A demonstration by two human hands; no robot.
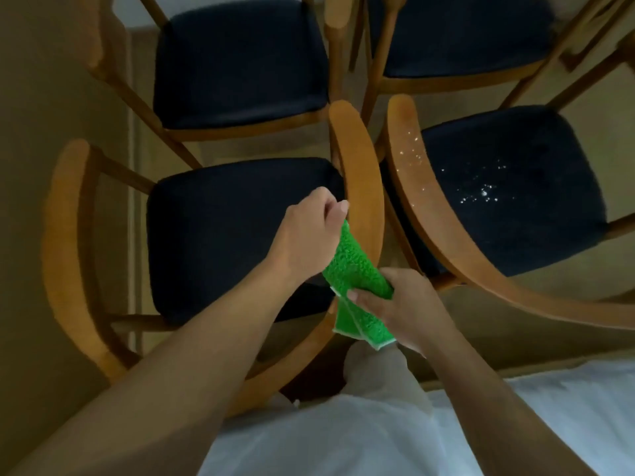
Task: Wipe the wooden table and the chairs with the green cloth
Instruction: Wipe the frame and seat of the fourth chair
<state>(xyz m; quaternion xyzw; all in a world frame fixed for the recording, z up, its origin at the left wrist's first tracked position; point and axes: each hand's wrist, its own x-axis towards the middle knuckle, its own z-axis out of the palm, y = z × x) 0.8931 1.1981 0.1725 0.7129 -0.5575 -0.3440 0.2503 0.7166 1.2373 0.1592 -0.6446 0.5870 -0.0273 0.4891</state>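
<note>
I look straight down on several wooden chairs with dark cushions. The green cloth (350, 266) is stretched between my two hands, lying against the curved wooden backrest (364, 187) of the near left chair (223, 235). My left hand (309, 235) grips the cloth's upper end by the backrest. My right hand (395, 304) pinches its lower end, and a folded corner hangs below. The near right chair (515, 190) has shiny specks on its cushion and backrest. The table is not in view.
Two more chairs (240, 63) (457, 32) stand further off, close to the near pair. The floor (41, 201) is beige, with a strip of it open on the left. My pale shirt (343, 441) fills the lower edge.
</note>
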